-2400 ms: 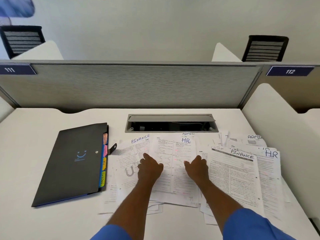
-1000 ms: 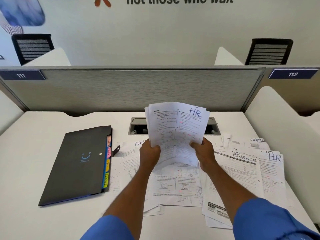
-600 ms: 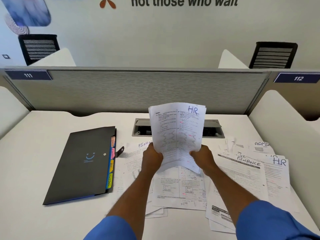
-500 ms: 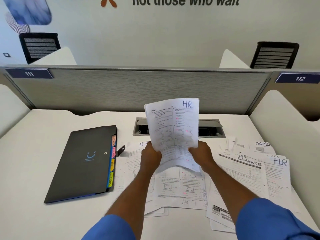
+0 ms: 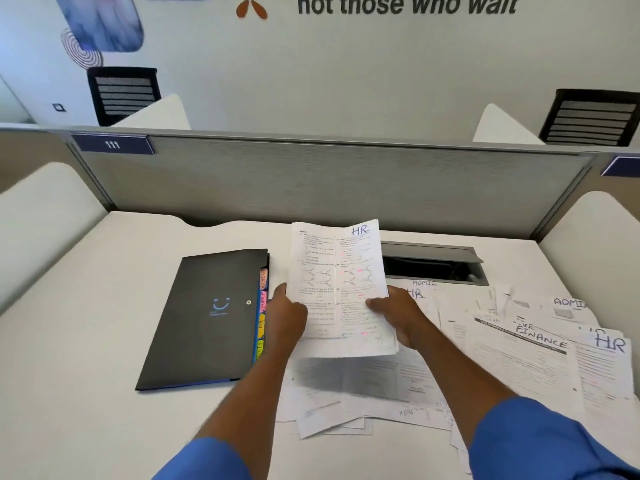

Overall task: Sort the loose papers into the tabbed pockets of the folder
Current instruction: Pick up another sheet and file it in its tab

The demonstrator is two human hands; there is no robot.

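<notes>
A printed sheet marked HR (image 5: 337,271) is held up over the desk, tilted, with more sheets behind it. My left hand (image 5: 285,315) grips its left edge and my right hand (image 5: 398,318) grips its lower right edge. The black folder (image 5: 204,317) lies shut on the desk just left of my left hand, with coloured tabs (image 5: 261,313) along its right side reading ADMIN, FINANCE, HR and one partly hidden. Loose papers (image 5: 526,355) marked FINANCE, HR and ADMIN spread over the desk at the right and under my arms.
An open cable tray (image 5: 433,268) is sunk in the white desk (image 5: 79,341) behind the papers. A grey partition (image 5: 329,181) closes the back, white dividers stand on both sides, and two black chairs show beyond it.
Both hands picked the HR sheets up off the pile, raised them, then carried them left and lower toward the folder's tabs. The view has shifted, so the folder sits nearer the middle.
</notes>
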